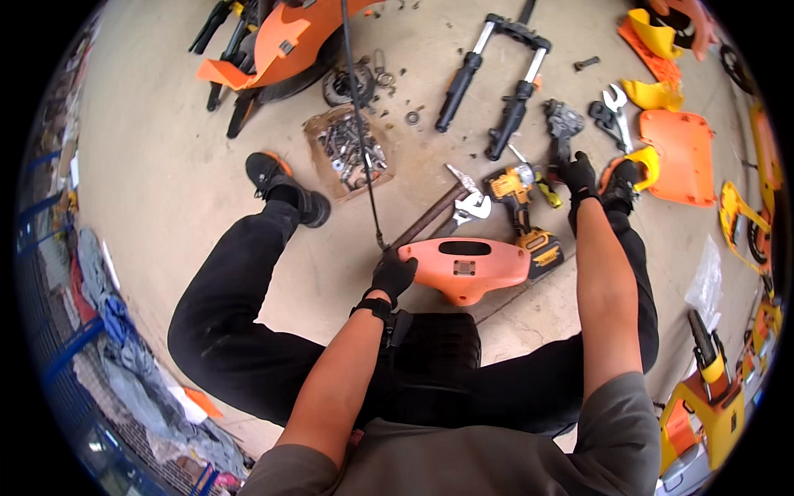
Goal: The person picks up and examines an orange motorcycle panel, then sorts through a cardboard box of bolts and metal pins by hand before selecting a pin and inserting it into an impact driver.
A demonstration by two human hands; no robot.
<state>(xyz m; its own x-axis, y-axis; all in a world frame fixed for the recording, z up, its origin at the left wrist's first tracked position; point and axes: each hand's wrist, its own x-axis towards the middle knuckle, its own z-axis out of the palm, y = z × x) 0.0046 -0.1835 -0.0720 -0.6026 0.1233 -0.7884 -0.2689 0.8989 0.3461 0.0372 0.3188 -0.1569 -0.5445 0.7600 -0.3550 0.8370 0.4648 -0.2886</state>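
My left hand (391, 274), in a black glove, grips the left end of an orange plastic panel (496, 269) with a dark slot and a small square fitting. A thin black cable (361, 140) runs from beside this hand up toward a large orange fender (294, 45). My right hand (581, 175), also gloved, is closed at the handle of a grey and black power tool (564, 121) lying on the floor. Next to it lie a yellow-green screwdriver (547, 190) and a yellow and black cordless drill (513, 187), its battery partly behind the panel.
A hammer (434, 211) and an adjustable wrench (471, 208) lie beyond the panel. Farther out are a box of bolts (351, 153), a front fork (504, 107), and another wrench (619, 107). Orange panels (678, 157) and yellow parts (653, 95) lie at right. My shoes flank the tools.
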